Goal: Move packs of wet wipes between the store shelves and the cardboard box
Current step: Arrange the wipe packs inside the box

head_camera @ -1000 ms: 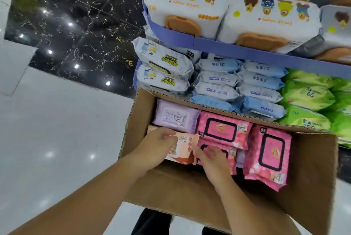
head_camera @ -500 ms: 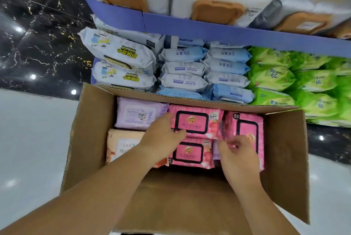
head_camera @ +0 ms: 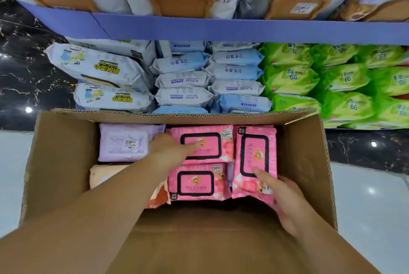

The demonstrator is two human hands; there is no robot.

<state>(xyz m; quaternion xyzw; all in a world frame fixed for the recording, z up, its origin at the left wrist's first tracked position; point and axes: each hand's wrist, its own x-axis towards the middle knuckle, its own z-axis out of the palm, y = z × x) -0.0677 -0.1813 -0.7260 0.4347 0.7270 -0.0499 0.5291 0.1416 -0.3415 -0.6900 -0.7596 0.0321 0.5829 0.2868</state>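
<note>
In the cardboard box [head_camera: 66,163], left hand [head_camera: 170,152] rests straight fingers [head_camera: 194,145] on the far pink pack [head_camera: 208,138], right hand [head_camera: 287,205] pinching the lengthwise pink pack [head_camera: 254,152] just right of them.

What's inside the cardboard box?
Three pink packs, one gripped by the right hand, a purple pack, a peach pack partly under the left forearm. Anything beneath them is covered.
</note>
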